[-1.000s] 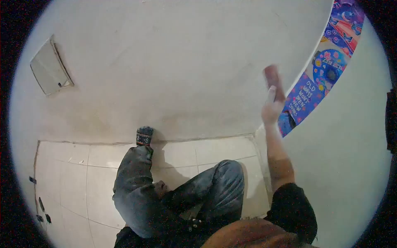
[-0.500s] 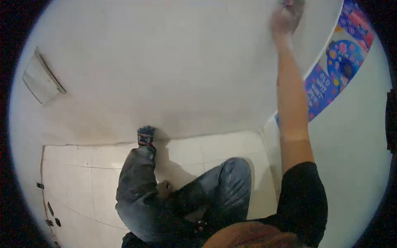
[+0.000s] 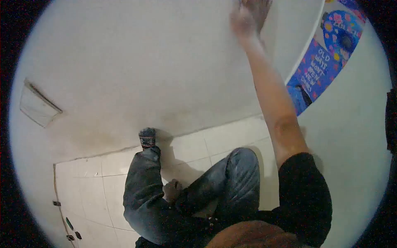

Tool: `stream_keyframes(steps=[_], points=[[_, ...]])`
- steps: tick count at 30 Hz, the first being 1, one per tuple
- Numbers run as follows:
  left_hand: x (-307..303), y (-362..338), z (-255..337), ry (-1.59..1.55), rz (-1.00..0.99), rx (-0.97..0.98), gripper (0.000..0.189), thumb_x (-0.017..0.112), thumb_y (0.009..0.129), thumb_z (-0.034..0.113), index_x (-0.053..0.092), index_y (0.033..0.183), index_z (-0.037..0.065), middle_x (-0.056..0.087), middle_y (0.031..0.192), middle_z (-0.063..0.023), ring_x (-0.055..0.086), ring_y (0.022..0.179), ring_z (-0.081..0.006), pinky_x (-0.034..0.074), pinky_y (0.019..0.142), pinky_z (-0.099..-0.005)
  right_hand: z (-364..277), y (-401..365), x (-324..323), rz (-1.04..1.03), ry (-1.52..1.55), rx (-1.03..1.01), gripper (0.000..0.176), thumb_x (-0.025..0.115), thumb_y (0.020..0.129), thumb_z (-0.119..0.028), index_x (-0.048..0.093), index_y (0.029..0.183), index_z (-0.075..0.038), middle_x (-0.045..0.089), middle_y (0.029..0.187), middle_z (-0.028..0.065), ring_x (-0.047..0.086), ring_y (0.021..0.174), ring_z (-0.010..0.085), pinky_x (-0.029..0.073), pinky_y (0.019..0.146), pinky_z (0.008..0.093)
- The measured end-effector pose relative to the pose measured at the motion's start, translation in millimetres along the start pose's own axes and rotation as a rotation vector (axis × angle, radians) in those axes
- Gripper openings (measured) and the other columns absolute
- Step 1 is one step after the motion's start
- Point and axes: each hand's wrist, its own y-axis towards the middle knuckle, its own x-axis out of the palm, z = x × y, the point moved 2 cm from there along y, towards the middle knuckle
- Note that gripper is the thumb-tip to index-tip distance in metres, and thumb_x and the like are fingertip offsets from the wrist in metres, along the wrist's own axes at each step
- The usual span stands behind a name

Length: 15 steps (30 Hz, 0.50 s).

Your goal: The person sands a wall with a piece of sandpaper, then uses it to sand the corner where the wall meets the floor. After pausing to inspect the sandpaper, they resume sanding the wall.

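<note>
My right hand is raised high against the white wall, at the top edge of the view. It grips a small reddish-brown block that is pressed flat to the wall and mostly cut off by the frame. My bare forearm and black sleeve run down to the lower right. I sit on the tiled floor in blue jeans, one leg stretched out with its socked foot at the wall's base. My left hand is not visible. A skin-coloured shape between my legs may be a foot.
A colourful poster with lettering hangs on the adjoining wall at the right. A flat pale panel is fixed to the wall at the left. Small dark bits lie on the tiles at the lower left.
My right hand has risen from beside the poster to the top of the wall and then slid left with the block. The view has tilted slightly.
</note>
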Motion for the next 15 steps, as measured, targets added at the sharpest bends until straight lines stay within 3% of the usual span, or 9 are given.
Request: stream_keyframes(steps=[3, 4, 7, 8, 9, 10, 13, 15], points=[[34.2, 3.2, -39.3, 0.044, 0.011, 0.124, 0.029, 0.057, 0.089, 0.039, 0.062, 0.096, 0.011, 0.069, 0.085, -0.0164, 0.067, 0.079, -0.039, 0.05, 0.068, -0.0506, -3.6, -8.9, 7.1, 0.01, -0.008, -0.02, 0.063, 0.033, 0.104, -0.038, 0.015, 0.156, -0.007, 0.02, 0.16, 0.0168, 0.015, 0.148, 0.034, 0.007, 0.121, 0.0482], [45.7, 4.1, -47.9, 0.086, 0.01, 0.125, 0.029, 0.057, 0.089, 0.039, 0.062, 0.096, 0.011, 0.069, 0.085, -0.0165, 0.067, 0.079, -0.039, 0.05, 0.069, -0.0505, -5.1, -30.0, 6.9, -0.078, 0.004, -0.004, 0.065, 0.04, 0.1, -0.035, 0.02, 0.154, -0.005, 0.021, 0.16, 0.0185, 0.015, 0.148, 0.0368, 0.007, 0.12, 0.0519], [34.0, 5.2, -36.5, 0.104, -0.006, 0.064, 0.029, 0.057, 0.089, 0.04, 0.062, 0.093, 0.012, 0.068, 0.08, -0.0169, 0.067, 0.079, -0.0379, 0.051, 0.067, -0.0498, 3.1, -189.8, 0.6, -0.26, 0.088, 0.073, 0.071, 0.054, 0.092, -0.031, 0.028, 0.152, -0.003, 0.021, 0.159, 0.021, 0.012, 0.147, 0.0446, 0.005, 0.118, 0.061], [23.3, 2.3, -20.4, 0.071, -0.025, -0.012, 0.029, 0.056, 0.089, 0.04, 0.062, 0.095, 0.012, 0.068, 0.08, -0.0169, 0.068, 0.078, -0.0378, 0.051, 0.066, -0.0495, 14.5, -260.7, 1.8, -0.396, -0.097, -0.014, 0.075, 0.054, 0.09, -0.028, 0.023, 0.153, -0.003, 0.017, 0.16, 0.0225, 0.01, 0.147, 0.0467, 0.004, 0.117, 0.0624], [12.4, 6.0, -11.6, 0.044, -0.041, -0.083, 0.029, 0.056, 0.089, 0.041, 0.062, 0.096, 0.012, 0.068, 0.079, -0.0169, 0.068, 0.078, -0.0377, 0.051, 0.065, -0.0492, 19.7, -303.9, -10.0, -0.443, -0.069, 0.036, 0.074, 0.05, 0.093, -0.028, 0.017, 0.154, -0.002, 0.015, 0.16, 0.0222, 0.007, 0.148, 0.0452, 0.003, 0.118, 0.0605], [13.8, 10.6, -16.4, 0.102, 0.005, -0.02, 0.029, 0.056, 0.09, 0.04, 0.062, 0.095, 0.012, 0.068, 0.08, -0.017, 0.068, 0.078, -0.0376, 0.052, 0.065, -0.049, 22.7, -322.6, -16.2, -0.488, -0.048, 0.083, 0.073, 0.045, 0.096, -0.027, 0.011, 0.155, -0.002, 0.012, 0.161, 0.022, 0.004, 0.148, 0.0438, 0.001, 0.118, 0.0587], [24.8, 3.5, -29.5, 0.188, 0.057, 0.135, 0.029, 0.056, 0.09, 0.04, 0.062, 0.095, 0.012, 0.068, 0.081, -0.0175, 0.068, 0.078, -0.0377, 0.052, 0.064, -0.0489, 16.6, -259.8, -14.7, -0.343, 0.021, 0.27, 0.071, 0.051, 0.092, -0.021, 0.022, 0.154, -0.003, 0.018, 0.159, 0.0226, 0.007, 0.148, 0.0446, 0.003, 0.118, 0.0608], [4.3, -1.7, -13.4, 0.142, 0.027, 0.158, 0.027, 0.056, 0.09, 0.038, 0.062, 0.095, 0.012, 0.067, 0.084, -0.0168, 0.067, 0.079, -0.0375, 0.052, 0.065, -0.0486, 26.0, -177.5, -0.5, -0.094, 0.116, 0.238, 0.067, 0.048, 0.094, -0.017, 0.021, 0.153, -0.001, 0.016, 0.16, 0.0229, 0.006, 0.149, 0.0428, 0.001, 0.118, 0.0579]])
